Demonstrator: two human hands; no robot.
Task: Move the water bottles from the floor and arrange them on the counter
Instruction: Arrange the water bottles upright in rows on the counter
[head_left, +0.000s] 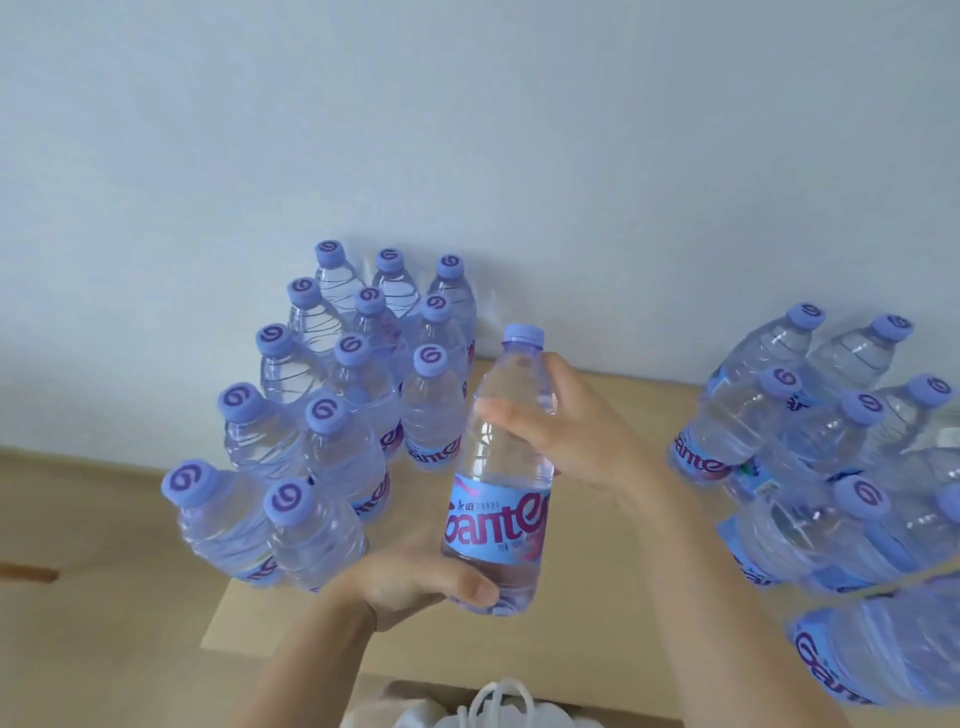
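Observation:
A clear water bottle (501, 478) with a purple cap and a blue label is upright in the middle of the view, just above the light wooden counter (613, 587). My left hand (415, 577) grips its base from the left. My right hand (566, 421) grips its upper body from the right. To its left stand several matching bottles (337, 395) in three rows that reach back to the wall. Whether the held bottle touches the counter I cannot tell.
A shrink-wrapped pack of the same bottles (831, 457) fills the right side of the counter. A pale wall (467, 130) rises behind everything. White bag handles (498, 701) show at the bottom edge. Bare counter lies between the two bottle groups.

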